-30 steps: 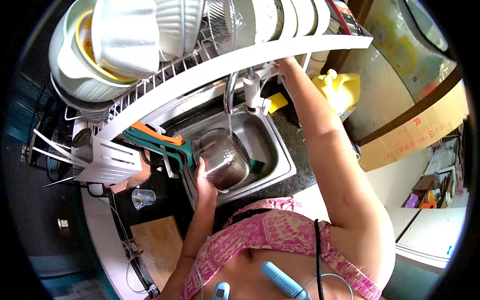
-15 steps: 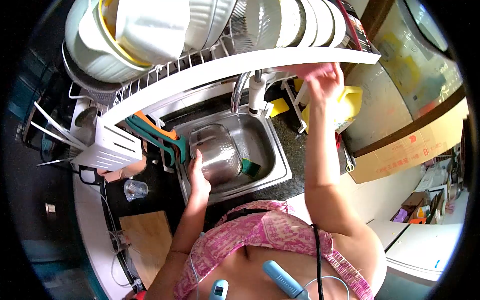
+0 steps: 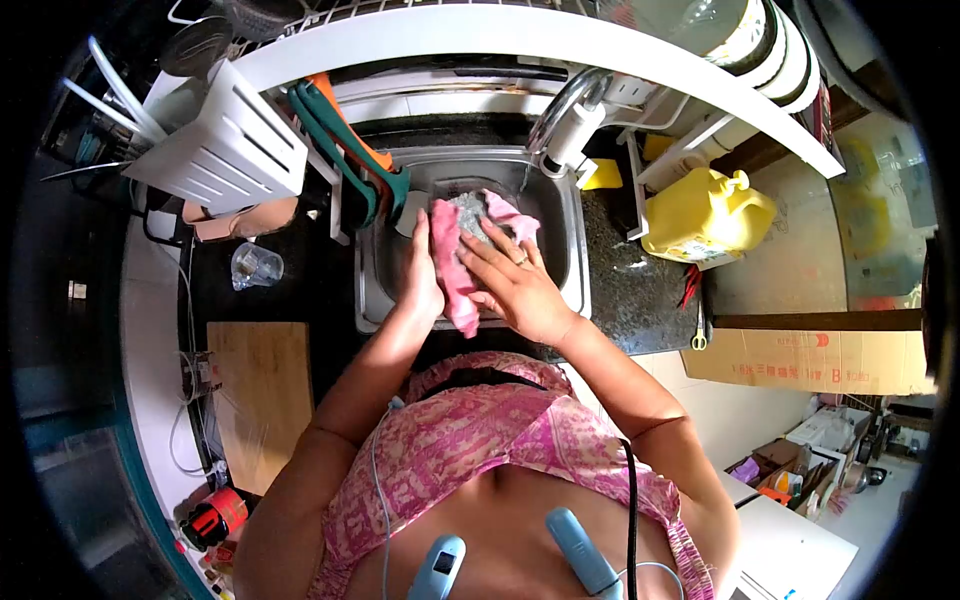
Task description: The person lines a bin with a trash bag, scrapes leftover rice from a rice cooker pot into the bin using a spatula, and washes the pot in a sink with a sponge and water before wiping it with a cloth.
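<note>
Over the metal sink (image 3: 374, 290), a pink cloth (image 3: 455, 285) lies bunched on the silvery pot (image 3: 470, 218), which is mostly covered by cloth and hands. My left hand (image 3: 421, 275) supports the left side, its fingers pointing up along the cloth and pot. With fingers spread, my right hand (image 3: 520, 290) presses the cloth on the pot from the right; a ring shows on one finger. The curved faucet (image 3: 560, 110) stands behind the pot, and a thin stream of water seems to run from it.
A white rack edge (image 3: 450, 30) arches over the sink. Left are orange and green handled tools (image 3: 345, 150), a slotted white holder (image 3: 235, 150), a clear cup (image 3: 256, 266) and a wooden board (image 3: 258, 400). At right are a yellow jug (image 3: 705, 215), yellow sponge (image 3: 602, 174) and scissors (image 3: 699, 335).
My right hand has come down from under the rack to the sink with the pink cloth, which now lies on the pot. The view has shifted rightward and the green scrubber is hidden.
</note>
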`<state>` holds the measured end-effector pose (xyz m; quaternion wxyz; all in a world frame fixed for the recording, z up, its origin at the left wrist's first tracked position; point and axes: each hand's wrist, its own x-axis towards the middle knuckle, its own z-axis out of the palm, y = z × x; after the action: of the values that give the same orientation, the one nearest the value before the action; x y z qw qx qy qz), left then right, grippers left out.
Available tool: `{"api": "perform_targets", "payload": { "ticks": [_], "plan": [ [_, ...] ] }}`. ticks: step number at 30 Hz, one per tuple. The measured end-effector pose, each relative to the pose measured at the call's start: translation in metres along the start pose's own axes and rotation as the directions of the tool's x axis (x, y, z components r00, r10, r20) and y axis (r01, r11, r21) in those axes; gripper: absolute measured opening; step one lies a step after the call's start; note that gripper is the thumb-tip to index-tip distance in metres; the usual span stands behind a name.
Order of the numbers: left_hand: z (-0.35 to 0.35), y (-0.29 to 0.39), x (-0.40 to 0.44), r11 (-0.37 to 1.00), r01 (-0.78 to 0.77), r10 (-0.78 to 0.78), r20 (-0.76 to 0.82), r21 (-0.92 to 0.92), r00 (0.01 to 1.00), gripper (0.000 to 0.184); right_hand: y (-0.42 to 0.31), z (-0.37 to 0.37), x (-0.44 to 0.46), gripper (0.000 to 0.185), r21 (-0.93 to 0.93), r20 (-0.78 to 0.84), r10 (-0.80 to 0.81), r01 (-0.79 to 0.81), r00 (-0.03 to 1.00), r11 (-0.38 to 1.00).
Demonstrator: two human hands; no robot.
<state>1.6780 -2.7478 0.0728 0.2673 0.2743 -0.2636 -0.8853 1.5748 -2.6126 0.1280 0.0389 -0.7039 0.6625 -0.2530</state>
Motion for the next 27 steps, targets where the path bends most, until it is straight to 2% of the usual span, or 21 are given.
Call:
{"api": "perform_targets", "payload": {
  "ticks": [1, 2, 3, 5, 7, 8, 9, 10, 11, 12, 13, 14, 15, 17, 18, 19, 21, 23, 25, 26, 27],
  "plan": [
    [0.005, 0.005, -0.005, 0.998, 0.065, -0.064, 0.038, -0.006, 0.997, 0.054, 0.001, 0.007, -0.001, 0.042, -0.124, -0.048, -0.075, 0.068, 0.996, 0.990],
    [0.015, -0.002, -0.011, 0.988, -0.060, 0.066, -0.038, 0.140, 0.997, 0.056, 0.003, 0.012, 0.001, 0.041, -0.187, -0.075, -0.082, 0.067, 0.994, 0.980],
    [0.021, -0.005, -0.016, 0.968, -0.108, 0.124, -0.060, 0.225, 0.990, 0.057, 0.002, 0.013, 0.007, 0.041, -0.249, -0.101, -0.090, 0.062, 0.991, 0.967],
    [0.030, 0.009, -0.024, 0.977, -0.047, 0.070, -0.107, 0.207, 0.992, 0.059, -0.001, 0.004, 0.025, 0.037, -0.249, -0.118, -0.083, 0.052, 0.989, 0.967],
    [0.022, 0.008, -0.017, 0.950, -0.150, 0.180, -0.089, 0.275, 0.980, 0.064, 0.001, 0.008, 0.048, 0.036, -0.251, -0.222, -0.006, -0.051, 0.975, 0.967],
    [0.021, 0.003, -0.016, 0.909, -0.171, 0.245, -0.155, 0.381, 0.957, 0.061, 0.003, 0.003, 0.058, 0.037, -0.232, -0.268, 0.053, -0.118, 0.962, 0.966],
    [0.020, 0.000, -0.017, 0.857, -0.180, 0.314, -0.213, 0.483, 0.925, 0.060, 0.016, 0.005, 0.069, 0.037, -0.194, -0.280, 0.087, -0.146, 0.956, 0.970],
    [0.023, 0.006, -0.028, 0.805, -0.099, 0.289, -0.242, 0.585, 0.926, 0.060, 0.035, 0.007, 0.077, 0.038, 0.056, -0.161, 0.242, -0.236, 0.957, 0.970],
    [0.033, 0.011, -0.041, 0.770, -0.106, 0.324, -0.242, 0.629, 0.914, 0.054, 0.056, 0.010, 0.083, 0.038, 0.288, 0.000, 0.360, -0.344, 0.933, 0.894],
    [0.027, 0.006, -0.042, 0.787, -0.155, 0.336, -0.204, 0.597, 0.919, 0.050, 0.075, 0.014, 0.087, 0.041, 0.605, 0.261, 0.415, -0.483, 0.872, 0.633],
    [0.020, 0.001, -0.043, 0.802, -0.206, 0.353, -0.166, 0.561, 0.921, 0.047, 0.100, 0.020, 0.089, 0.045, 0.755, 0.516, 0.343, -0.606, 0.784, 0.249],
    [0.030, 0.007, -0.055, 0.838, -0.167, 0.311, -0.203, 0.520, 0.929, 0.042, 0.141, 0.038, 0.084, 0.055, 0.714, 0.499, 0.146, -0.501, 0.854, 0.489],
    [0.015, 0.001, -0.055, 0.827, -0.098, 0.254, -0.212, 0.553, 0.944, 0.041, 0.119, 0.042, 0.083, 0.058, 0.923, 0.325, 0.074, -0.333, 0.943, 0.194],
    [0.018, -0.002, -0.060, 0.884, -0.176, 0.291, -0.213, 0.434, 0.933, 0.038, 0.128, 0.075, 0.048, 0.059, 0.943, 0.326, 0.234, -0.296, 0.916, -0.153],
    [0.019, -0.004, -0.061, 0.882, -0.275, 0.363, -0.177, 0.383, 0.915, 0.036, 0.115, 0.081, 0.033, 0.059, 0.936, 0.343, 0.209, -0.316, 0.916, -0.152],
    [0.011, -0.007, -0.061, 0.920, -0.152, 0.250, -0.241, 0.361, 0.938, 0.034, 0.098, 0.086, 0.015, 0.063, 0.874, 0.448, 0.324, -0.332, 0.834, -0.355],
    [0.028, 0.002, -0.066, 0.963, -0.164, 0.218, -0.258, 0.215, 0.941, 0.034, 0.063, 0.096, -0.014, 0.071, 0.664, 0.688, 0.431, -0.268, 0.583, -0.698],
    [0.015, -0.010, -0.051, 0.881, -0.313, 0.407, -0.231, 0.356, 0.884, 0.035, 0.024, 0.091, -0.027, 0.066, 0.800, 0.510, 0.585, -0.100, 0.631, -0.591],
    [0.007, -0.015, -0.043, 0.878, -0.337, 0.402, -0.143, 0.339, 0.904, 0.030, 0.009, 0.078, -0.018, 0.061, 0.957, 0.240, 0.624, -0.075, 0.744, -0.279],
    [0.008, -0.019, -0.039, 0.852, -0.366, 0.431, -0.106, 0.374, 0.896, 0.030, 0.008, 0.070, -0.018, 0.058, 0.981, 0.064, 0.602, -0.162, 0.796, 0.110],
    [0.008, -0.022, -0.037, 0.824, -0.390, 0.453, -0.063, 0.410, 0.889, 0.030, 0.006, 0.063, -0.017, 0.056, 0.791, -0.121, 0.558, -0.260, 0.821, 0.554]
  ]
}}
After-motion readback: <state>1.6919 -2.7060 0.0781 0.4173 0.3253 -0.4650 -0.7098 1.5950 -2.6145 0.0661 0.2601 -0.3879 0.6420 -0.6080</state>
